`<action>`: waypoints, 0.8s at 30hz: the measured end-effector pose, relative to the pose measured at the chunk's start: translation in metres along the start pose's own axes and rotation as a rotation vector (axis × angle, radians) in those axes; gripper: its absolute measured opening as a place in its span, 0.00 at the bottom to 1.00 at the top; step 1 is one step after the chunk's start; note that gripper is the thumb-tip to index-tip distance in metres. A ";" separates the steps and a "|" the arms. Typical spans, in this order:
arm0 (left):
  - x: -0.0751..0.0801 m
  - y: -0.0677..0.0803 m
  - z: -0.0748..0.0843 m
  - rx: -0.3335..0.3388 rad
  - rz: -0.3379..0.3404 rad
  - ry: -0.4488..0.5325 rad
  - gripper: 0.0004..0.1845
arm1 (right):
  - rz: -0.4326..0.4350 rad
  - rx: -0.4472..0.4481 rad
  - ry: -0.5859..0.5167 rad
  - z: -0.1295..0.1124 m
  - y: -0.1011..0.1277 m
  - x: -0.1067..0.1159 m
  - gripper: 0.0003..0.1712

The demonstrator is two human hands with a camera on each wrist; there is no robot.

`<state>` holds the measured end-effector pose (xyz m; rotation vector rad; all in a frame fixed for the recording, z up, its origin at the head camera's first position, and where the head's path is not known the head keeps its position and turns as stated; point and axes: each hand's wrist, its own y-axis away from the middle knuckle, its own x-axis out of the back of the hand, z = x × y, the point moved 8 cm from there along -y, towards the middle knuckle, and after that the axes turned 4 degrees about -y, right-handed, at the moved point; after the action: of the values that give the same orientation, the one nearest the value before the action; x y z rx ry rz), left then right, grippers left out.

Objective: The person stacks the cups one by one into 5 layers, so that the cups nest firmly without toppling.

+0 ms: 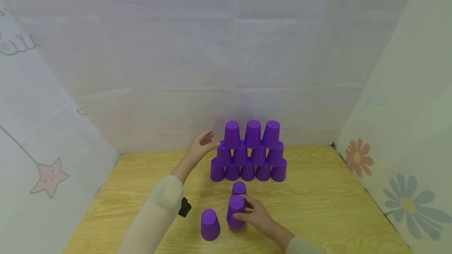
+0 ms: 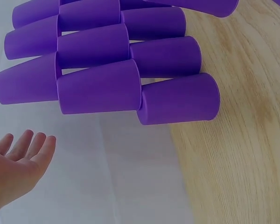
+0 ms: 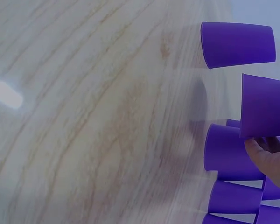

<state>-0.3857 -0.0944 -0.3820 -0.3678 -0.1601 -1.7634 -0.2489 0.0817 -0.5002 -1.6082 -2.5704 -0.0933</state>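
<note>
The right hand (image 3: pixel 270 158) is cut off by the wrist view's edge.

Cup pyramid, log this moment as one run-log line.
left hand: open beside pyramid | right hand: grips cup on table | loose cup: standing alone

The head camera looks from high up, forward and down. It is far enough back to see the whole tabletop (image 1: pixel 318 207), both hands, the cup stack (image 1: pixel 248 152) and the white walls all around.

The left wrist camera sits very close to the cup stack (image 2: pixel 107 70). Its picture is turned sideways, so the cups lie flat across it and the tabletop (image 2: pixel 242 154) runs down the right side. The left hand (image 2: pixel 18 163) shows in the bottom corner.

The right wrist camera is close to the tabletop (image 3: pixel 84 116) and is also turned sideways. It sees cups along its right edge.

All three views share the purple cups and the wooden tabletop.
</note>
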 end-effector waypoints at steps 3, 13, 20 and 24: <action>0.003 0.006 -0.001 -0.009 0.002 -0.009 0.34 | 0.009 0.023 0.013 -0.006 0.001 0.004 0.29; 0.003 0.031 -0.014 -0.009 -0.012 -0.024 0.34 | 0.049 0.030 0.031 -0.017 0.000 0.025 0.30; 0.002 0.053 -0.024 -0.004 -0.007 -0.020 0.35 | 0.069 0.049 0.060 -0.025 -0.001 0.043 0.31; 0.001 0.066 -0.031 0.000 0.007 -0.011 0.35 | 0.071 0.066 0.096 -0.034 -0.002 0.054 0.30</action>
<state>-0.3267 -0.1195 -0.4169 -0.3776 -0.1666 -1.7550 -0.2722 0.1248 -0.4594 -1.6275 -2.4171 -0.0769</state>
